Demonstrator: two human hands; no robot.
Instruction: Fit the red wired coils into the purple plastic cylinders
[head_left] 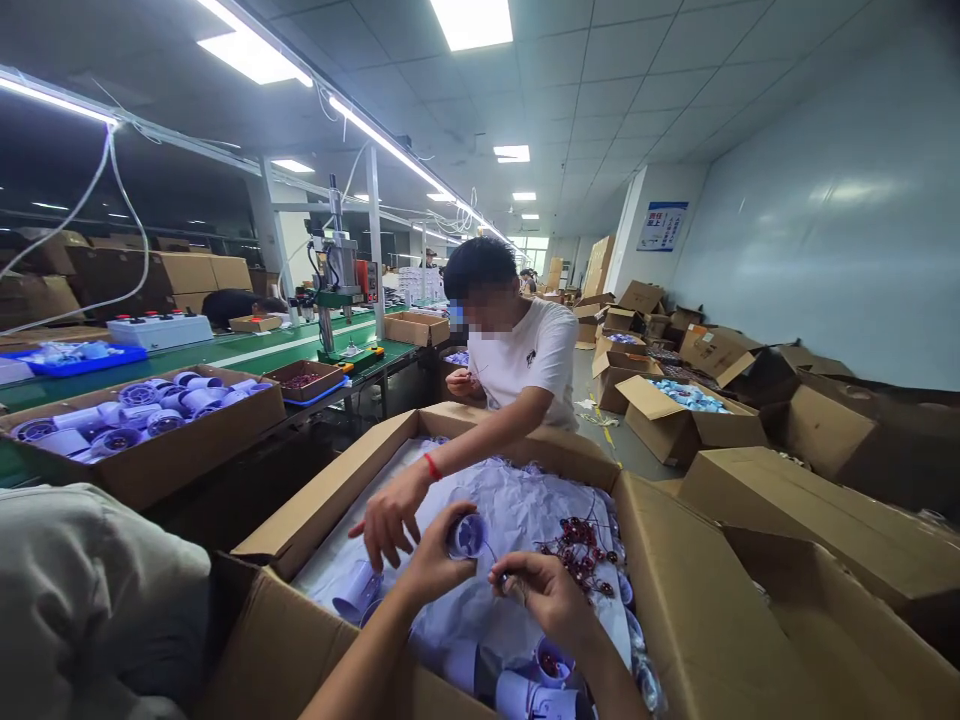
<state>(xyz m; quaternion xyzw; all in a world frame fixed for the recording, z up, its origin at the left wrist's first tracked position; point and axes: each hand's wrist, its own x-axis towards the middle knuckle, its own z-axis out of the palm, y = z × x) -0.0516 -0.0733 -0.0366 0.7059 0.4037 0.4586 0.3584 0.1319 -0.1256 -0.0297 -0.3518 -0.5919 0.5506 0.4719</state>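
My left hand (437, 565) is closed around a pale round plastic housing (468, 537), its open end facing me. Just to the right, my right hand (544, 590) pinches a small dark part on a thin wire (504, 577), close to the housing's rim. Beyond it, a pile of dark red round parts with wires (581, 552) lies on white sheeting (480, 490) inside a big carton. More pale housings (357, 590) lie at the left of the sheeting. Near my right forearm is another housing (553, 662) with something dark red inside.
A co-worker's hand (390, 515) reaches across the carton (660, 560), left of my hands. At left, a box of housings (142, 470) stands on the green bench (217, 350), with a press machine (334, 270) behind. Open cartons (690, 440) line the right side.
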